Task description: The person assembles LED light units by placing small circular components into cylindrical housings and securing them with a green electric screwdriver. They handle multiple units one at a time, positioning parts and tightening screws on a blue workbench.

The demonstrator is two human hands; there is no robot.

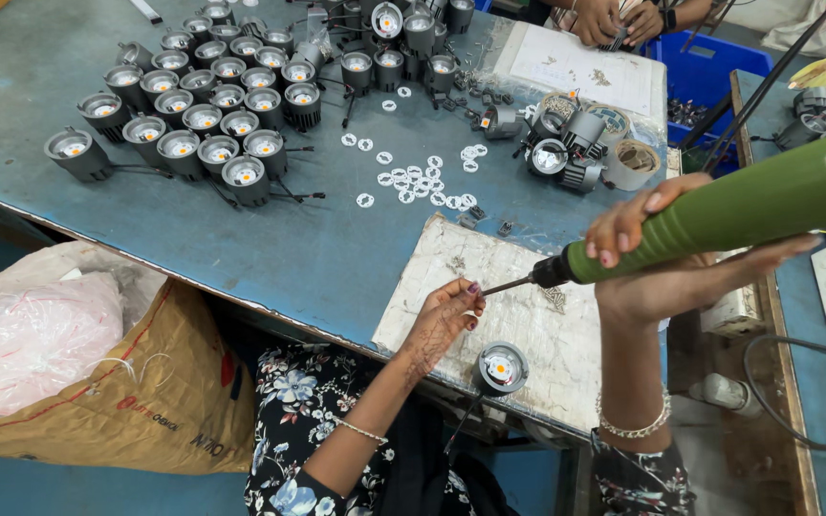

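Head view looks down on a blue-grey worktable (270, 239), and the largest thing in hand is a green electric screwdriver (719, 215), a thick cylinder that slants from the upper right down to a dark collar and a thin metal bit pointing left over a worn whitish work board (528, 315) at the table's near edge. On that board, near its front rim and just below the bit, lies a small grey round lamp housing (501, 368), its pale disc and orange centre facing up and a thin dark wire trailing off the edge. Left of the person, below the table, stands a tan sack (145, 401) with red and dark print, stuffed with a crumpled clear plastic bag (31, 334). At the table's far side lies a white sheet under clear film (585, 72), with a blue bin (709, 76) beside it and rolls of tape (633, 162) near loose lamp parts. A crowd of grey lamp housings (193, 105) fills the far left, and small white rings (423, 177) are scattered mid-table. The right hand (642, 258) is wrapped closed around the screwdriver's lower body. The left hand (446, 320) rests on the board with its fingertips pinched together right at the bit's tip; whatever they hold is too small to tell.
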